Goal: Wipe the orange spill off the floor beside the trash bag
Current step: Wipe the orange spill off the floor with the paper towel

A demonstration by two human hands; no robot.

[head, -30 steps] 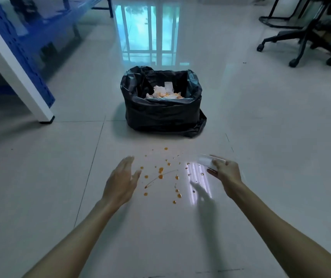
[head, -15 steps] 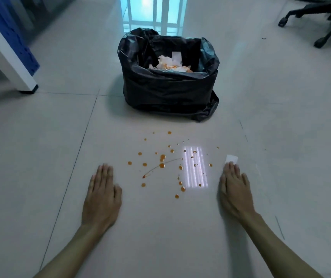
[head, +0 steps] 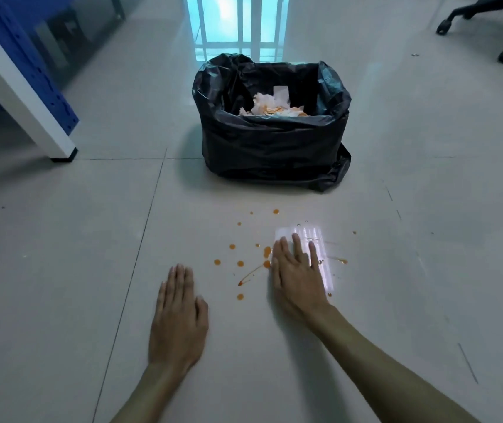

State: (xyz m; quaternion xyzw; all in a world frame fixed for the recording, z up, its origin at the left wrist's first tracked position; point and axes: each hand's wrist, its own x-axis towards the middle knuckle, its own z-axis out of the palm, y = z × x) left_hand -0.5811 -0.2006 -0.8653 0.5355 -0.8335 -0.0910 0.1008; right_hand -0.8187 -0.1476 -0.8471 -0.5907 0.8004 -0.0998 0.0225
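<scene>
item: white tissue, thin, soft (likely tears when wet); right hand flat atop, pressing it on orange spill; left hand flat, empty.

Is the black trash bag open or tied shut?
Open. The trash bag's top gapes wide, and crumpled white paper stained orange shows inside it.

Your single head camera looks forward and down, close over the floor, with the trash bag at 12 o'clock.
</scene>
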